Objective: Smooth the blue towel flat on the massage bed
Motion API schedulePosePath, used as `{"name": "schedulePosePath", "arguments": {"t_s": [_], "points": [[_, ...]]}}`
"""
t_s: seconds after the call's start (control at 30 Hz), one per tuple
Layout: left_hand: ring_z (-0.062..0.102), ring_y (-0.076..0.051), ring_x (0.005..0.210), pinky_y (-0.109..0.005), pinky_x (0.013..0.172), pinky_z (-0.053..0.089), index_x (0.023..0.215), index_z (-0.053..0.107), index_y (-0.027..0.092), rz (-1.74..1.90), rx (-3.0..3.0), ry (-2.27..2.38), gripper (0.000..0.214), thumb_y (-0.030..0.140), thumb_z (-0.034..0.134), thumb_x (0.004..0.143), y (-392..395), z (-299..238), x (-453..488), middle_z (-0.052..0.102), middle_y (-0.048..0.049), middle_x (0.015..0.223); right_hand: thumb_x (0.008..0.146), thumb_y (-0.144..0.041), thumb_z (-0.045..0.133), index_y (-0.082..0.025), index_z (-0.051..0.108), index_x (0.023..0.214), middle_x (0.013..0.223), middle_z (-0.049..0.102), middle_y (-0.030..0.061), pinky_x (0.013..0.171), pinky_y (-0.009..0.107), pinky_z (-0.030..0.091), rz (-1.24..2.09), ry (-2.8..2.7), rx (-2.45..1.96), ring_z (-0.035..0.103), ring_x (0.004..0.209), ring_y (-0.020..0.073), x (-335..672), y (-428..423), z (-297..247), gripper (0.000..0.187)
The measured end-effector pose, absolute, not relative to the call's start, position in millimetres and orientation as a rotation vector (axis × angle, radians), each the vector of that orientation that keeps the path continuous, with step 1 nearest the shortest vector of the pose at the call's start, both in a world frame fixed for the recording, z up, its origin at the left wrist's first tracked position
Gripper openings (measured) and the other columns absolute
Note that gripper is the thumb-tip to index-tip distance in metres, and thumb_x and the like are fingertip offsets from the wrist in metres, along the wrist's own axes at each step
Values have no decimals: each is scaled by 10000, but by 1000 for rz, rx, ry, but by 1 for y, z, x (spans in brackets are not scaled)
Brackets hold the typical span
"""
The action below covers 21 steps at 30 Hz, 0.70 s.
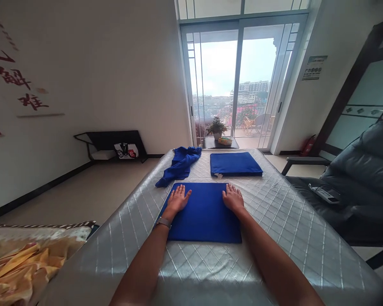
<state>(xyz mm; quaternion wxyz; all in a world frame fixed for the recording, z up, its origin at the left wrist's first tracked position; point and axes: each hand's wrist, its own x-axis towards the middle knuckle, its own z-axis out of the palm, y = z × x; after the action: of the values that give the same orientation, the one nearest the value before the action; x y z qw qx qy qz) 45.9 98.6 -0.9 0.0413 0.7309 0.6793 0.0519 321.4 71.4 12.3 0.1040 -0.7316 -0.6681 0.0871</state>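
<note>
A flat, rectangular panel covered in blue fabric (207,216) lies on the quilted silvery surface in front of me. My left hand (178,197) rests flat near its far left corner, fingers stretched out and a band on the wrist. On the far right corner lies my right hand (233,198), palm down with fingers extended. Beyond it, toward the right, sits a neat blue folded stack (236,163) with a small white tag at its near edge. A crumpled blue cloth (181,163) lies loosely at the far left.
The quilted table cover (293,221) spreads around the panel. A dark padded armchair (364,170) stands close on the right, and orange patterned bedding (22,267) lies low at left. Past the far edge, a potted plant (217,126) stands on a chair before the glass sliding door (239,85).
</note>
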Motion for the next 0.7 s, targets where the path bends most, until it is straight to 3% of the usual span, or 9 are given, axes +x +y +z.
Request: {"name": "schedulePosePath", "arguments": {"t_s": [0.27,0.7], "points": [[262,-275,1501,-454,1226,196,1540,322,48,321,2215,2202,769,578,145,1011,104,-12,29,288,-186,1607,1004,-382,227,-99,239,1582,1652,203,57,1225,398,98,208,-1982,-2153,174,1513,203,321,73,11,644],[240,-273,1509,-415,1233,188,1539,294,3,290,2168,2214,821,608,154,1002,102,-8,31,269,-185,1618,1013,-409,216,-105,245,1582,1650,209,54,1225,441,82,215,-2044,-2172,164,1516,242,318,52,18,646]]}}
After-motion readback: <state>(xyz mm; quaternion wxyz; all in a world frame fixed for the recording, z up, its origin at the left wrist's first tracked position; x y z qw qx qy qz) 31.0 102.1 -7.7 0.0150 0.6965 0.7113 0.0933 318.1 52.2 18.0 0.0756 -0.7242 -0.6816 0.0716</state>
